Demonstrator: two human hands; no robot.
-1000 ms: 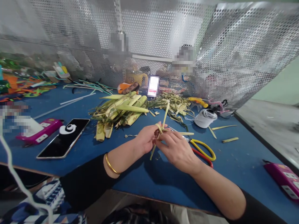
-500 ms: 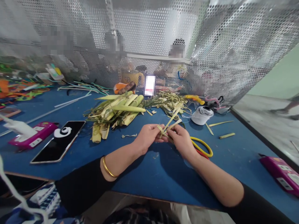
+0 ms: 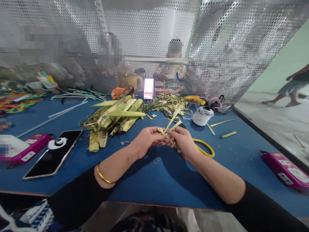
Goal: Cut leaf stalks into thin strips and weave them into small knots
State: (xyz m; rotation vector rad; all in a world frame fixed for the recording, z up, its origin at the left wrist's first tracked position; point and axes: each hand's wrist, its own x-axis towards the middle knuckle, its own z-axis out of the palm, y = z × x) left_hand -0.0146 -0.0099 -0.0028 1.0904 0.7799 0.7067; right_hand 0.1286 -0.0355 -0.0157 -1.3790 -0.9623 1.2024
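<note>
Pale green-yellow husk strips [image 3: 173, 118] cross one another between my fingers, with two ends pointing up and away. My left hand [image 3: 149, 139] is closed, thumb and fingers pinching the strips where they cross. From the other side my right hand [image 3: 183, 141] pinches them too, and a strip end hangs below its fingers. Both hands are above the blue table [image 3: 159, 180]. Partly behind my right wrist lies a yellow-handled tool [image 3: 208, 150]; its working end is hidden. A heap of corn husks [image 3: 120, 116] is beyond my left hand.
Shredded strips [image 3: 169, 103] lie by the perforated metal screen [image 3: 149, 35]. A white thread spool [image 3: 202, 116] stands to the right. A phone [image 3: 54, 154] and magenta power strips [image 3: 36, 146] lie around the table. Behind the screen people sit; someone walks [image 3: 295, 87] at far right.
The view has swung slightly, shifting the table's contents leftward. My fingers have shifted on the strips, and an end now hangs under my right hand. The walking person shows more.
</note>
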